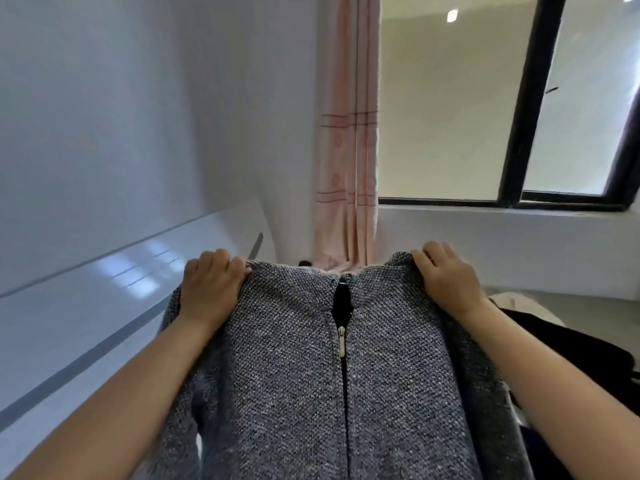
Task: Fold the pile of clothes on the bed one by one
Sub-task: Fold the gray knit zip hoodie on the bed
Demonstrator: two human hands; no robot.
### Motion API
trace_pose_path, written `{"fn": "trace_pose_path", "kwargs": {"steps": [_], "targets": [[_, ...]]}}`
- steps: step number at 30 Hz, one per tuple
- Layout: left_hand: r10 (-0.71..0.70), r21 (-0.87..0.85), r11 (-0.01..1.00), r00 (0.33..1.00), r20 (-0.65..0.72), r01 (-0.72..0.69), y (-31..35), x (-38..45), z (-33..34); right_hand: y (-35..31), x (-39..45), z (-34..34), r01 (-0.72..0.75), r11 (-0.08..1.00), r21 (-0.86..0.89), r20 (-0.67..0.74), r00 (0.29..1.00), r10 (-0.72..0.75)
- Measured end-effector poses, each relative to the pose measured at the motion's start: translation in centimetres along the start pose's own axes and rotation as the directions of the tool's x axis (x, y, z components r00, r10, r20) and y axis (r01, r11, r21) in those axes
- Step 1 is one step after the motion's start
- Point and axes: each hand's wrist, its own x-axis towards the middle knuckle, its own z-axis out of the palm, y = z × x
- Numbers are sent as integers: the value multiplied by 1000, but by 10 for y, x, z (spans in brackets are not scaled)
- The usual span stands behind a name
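Note:
A grey knitted zip-up jacket (287, 368) hangs spread out in front of me, its zipper (341, 344) running down the middle and partly open at the collar. My left hand (211, 282) grips the jacket's left shoulder with curled fingers. My right hand (446, 271) grips the right shoulder the same way. Both hands hold the garment up at about the same height. The jacket hides most of the bed and whatever lies below it.
A glossy white headboard (86, 306) with a grey stripe runs along the left. A pink curtain (346, 150) hangs ahead beside a black-framed window (526, 116). Dark clothing (568, 344) and a pale item (519, 303) lie at the right.

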Motion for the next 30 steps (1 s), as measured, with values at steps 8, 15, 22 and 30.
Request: {"fn": "trace_pose_path", "kwargs": {"steps": [8, 15, 22, 30], "targets": [[-162, 137, 987, 484, 860, 87, 73, -94, 207, -62, -93, 236, -173, 985, -3, 823, 559, 101], [-29, 35, 990, -49, 998, 138, 151, -301, 219, -124, -312, 247, -348, 936, -52, 998, 17, 62], [164, -116, 982, -380, 910, 146, 168, -431, 191, -172, -402, 218, -499, 788, -359, 925, -77, 373], [398, -386, 907, -45, 916, 166, 158, -474, 168, -227, -420, 184, -521, 851, -69, 951, 223, 213]]}}
